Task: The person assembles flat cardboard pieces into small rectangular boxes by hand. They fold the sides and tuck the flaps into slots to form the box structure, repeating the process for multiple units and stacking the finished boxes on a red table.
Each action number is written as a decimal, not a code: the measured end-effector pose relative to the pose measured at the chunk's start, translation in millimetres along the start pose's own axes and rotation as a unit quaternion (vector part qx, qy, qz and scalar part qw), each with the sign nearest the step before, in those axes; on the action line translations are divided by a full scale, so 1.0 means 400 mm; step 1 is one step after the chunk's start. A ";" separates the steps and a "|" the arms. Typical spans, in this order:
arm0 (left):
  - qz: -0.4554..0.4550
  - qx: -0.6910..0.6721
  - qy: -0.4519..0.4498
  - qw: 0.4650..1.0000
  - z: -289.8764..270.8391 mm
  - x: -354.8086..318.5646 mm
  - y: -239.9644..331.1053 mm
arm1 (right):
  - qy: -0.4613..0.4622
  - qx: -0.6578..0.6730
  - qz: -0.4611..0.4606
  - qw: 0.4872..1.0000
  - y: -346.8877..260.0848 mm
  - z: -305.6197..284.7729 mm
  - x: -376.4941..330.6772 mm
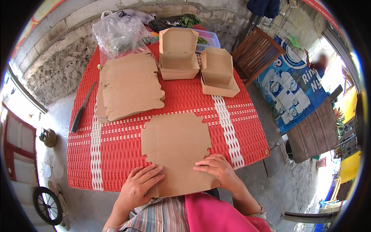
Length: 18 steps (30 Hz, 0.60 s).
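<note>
A flat brown cardboard box blank with notched edges lies before me, its near end reaching past the table's front edge. My left hand is at its near left side, fingers laid over the edge onto the card and the thumb hidden. My right hand grips the near right side, fingers together on top of the card. Beyond it to the left lies a stack of the same flat blanks. Two folded boxes with raised lids stand at the back: a left box and a right box.
The table has a red and white woven top. A dark-handled knife lies along its left side. A clear plastic bag, leafy greens and a bluish plastic container are at the back. A wooden chair stands at the right.
</note>
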<state>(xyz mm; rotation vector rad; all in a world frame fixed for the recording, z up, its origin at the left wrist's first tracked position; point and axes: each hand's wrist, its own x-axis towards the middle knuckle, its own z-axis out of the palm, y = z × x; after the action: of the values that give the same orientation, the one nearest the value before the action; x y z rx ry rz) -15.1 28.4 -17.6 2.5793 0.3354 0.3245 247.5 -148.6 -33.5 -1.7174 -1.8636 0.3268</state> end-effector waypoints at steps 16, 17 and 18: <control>0.002 0.016 0.001 1.000 0.005 -0.014 -0.003 | 0.018 0.001 -0.003 1.000 -0.013 -0.004 0.005; -0.001 0.016 0.000 1.000 0.003 -0.016 0.000 | 0.018 0.006 -0.003 1.000 -0.017 -0.006 0.006; -0.002 0.012 0.006 1.000 0.003 -0.018 0.002 | 0.026 0.010 -0.005 1.000 -0.017 -0.003 0.005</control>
<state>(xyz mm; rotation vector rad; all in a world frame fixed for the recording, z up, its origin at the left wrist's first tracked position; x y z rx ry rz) -21.2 24.8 -19.5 2.6008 0.3513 0.3353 242.5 -148.0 -28.5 -1.6855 -1.8249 0.2931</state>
